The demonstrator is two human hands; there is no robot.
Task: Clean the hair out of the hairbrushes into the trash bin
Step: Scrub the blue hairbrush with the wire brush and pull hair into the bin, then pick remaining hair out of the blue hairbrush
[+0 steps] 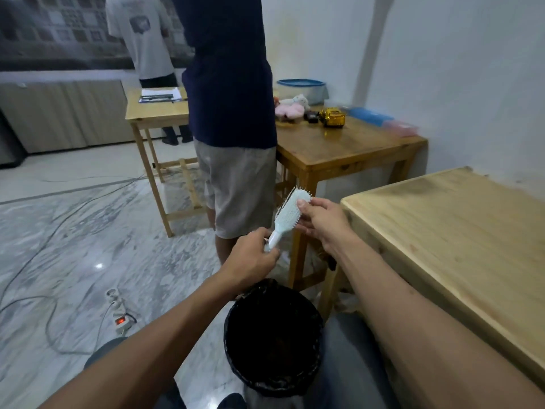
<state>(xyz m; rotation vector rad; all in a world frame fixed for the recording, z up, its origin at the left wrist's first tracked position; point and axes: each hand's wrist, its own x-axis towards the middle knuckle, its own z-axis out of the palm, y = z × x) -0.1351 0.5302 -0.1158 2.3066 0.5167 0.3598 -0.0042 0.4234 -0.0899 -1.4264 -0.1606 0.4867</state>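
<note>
A pale blue-white hairbrush [287, 212] is held up in the air, head tilted up and to the right, bristles facing left. My left hand [253, 256] grips its handle from below. My right hand [321, 221] holds the head, thumb on its back near the top. No hair shows clearly on the bristles. Below and nearer to me, between my knees, stands the trash bin [236, 343], lined with a black bag; its inside is dark.
A light wooden table [460, 231] is close on my right. A darker table [354, 143] behind the brush carries toys and a tub. A person in shorts [236, 178] stands just beyond my hands. A power strip [119, 312] and cables lie on the marble floor.
</note>
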